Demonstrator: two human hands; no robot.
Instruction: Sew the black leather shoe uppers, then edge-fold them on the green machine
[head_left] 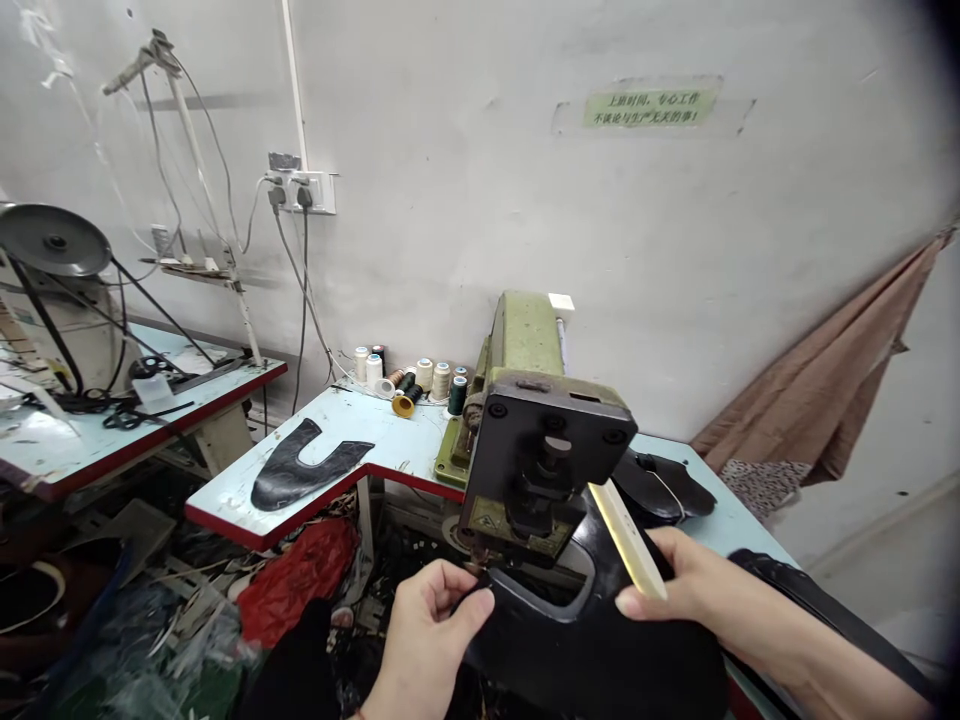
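My left hand [435,625] pinches the edge of a black leather piece [600,650] between thumb and fingers. That edge lies right by the lower head of a green and black machine [544,470]. A U-shaped opening in the leather shows just below the head. To the right, my right hand [679,590] is closed around a flat yellow-and-white strip [628,540], which slants up toward the machine. The right thumb also lies over the leather. What the strip is I cannot make out, and the machine head hides part of the work point.
Left on the light-blue table [405,440] lies a U-shaped black leather piece [311,465]. Several thread spools [424,375] stand along the wall. Black leather parts [667,485] lie right of the machine. A red plastic bag [300,580] and scraps litter the floor.
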